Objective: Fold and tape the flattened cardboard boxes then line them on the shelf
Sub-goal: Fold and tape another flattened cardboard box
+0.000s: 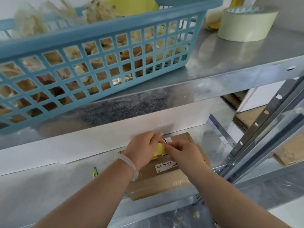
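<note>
A flat brown cardboard box (158,181) with a white label lies on the lower metal shelf (49,186). Both hands meet over its far half. My left hand (143,148), with a pale bangle on the wrist, pinches a yellowish piece of tape (159,150). My right hand (182,153) pinches the same piece from the right side. A roll of pale tape (245,25) stands on the upper shelf at the far right.
A blue plastic basket (92,63) full of bagged items fills the upper shelf (230,63). A small green cutter (95,172) lies left of the box. More cardboard (250,119) is stacked behind the shelf's upright post (256,139) at right.
</note>
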{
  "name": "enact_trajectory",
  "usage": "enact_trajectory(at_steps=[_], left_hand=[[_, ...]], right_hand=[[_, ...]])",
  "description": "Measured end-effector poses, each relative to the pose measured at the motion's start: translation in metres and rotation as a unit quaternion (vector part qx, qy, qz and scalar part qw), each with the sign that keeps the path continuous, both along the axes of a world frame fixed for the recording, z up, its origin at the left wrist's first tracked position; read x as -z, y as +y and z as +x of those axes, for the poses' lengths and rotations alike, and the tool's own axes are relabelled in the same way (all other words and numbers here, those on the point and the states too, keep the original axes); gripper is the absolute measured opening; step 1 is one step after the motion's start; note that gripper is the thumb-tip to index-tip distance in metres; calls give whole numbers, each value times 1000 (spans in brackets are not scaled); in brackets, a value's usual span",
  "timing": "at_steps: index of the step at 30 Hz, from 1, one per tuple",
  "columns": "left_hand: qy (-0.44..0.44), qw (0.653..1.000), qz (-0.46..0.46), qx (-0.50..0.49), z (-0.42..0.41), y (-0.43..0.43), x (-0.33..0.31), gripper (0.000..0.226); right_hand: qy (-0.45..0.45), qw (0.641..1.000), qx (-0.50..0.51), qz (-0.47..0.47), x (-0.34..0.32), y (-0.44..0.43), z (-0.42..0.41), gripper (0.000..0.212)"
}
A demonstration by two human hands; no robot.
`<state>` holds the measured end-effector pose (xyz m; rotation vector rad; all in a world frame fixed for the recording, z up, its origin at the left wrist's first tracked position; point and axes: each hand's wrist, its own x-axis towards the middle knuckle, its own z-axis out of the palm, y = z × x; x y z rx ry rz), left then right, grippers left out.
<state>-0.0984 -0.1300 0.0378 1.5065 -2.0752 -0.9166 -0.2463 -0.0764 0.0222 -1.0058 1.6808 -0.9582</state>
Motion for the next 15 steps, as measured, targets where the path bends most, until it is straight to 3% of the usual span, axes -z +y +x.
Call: enact_trajectory(at_steps=[9,15], left_hand=[[-10,1000,-19,-20,-2,1,-6,36],[-40,999,-28,-21,-8,-2,-10,43]], right_hand=[[36,998,-47,-28,-12,-1,-4,14],[-124,991,9,-57,-8,5,-4,13]])
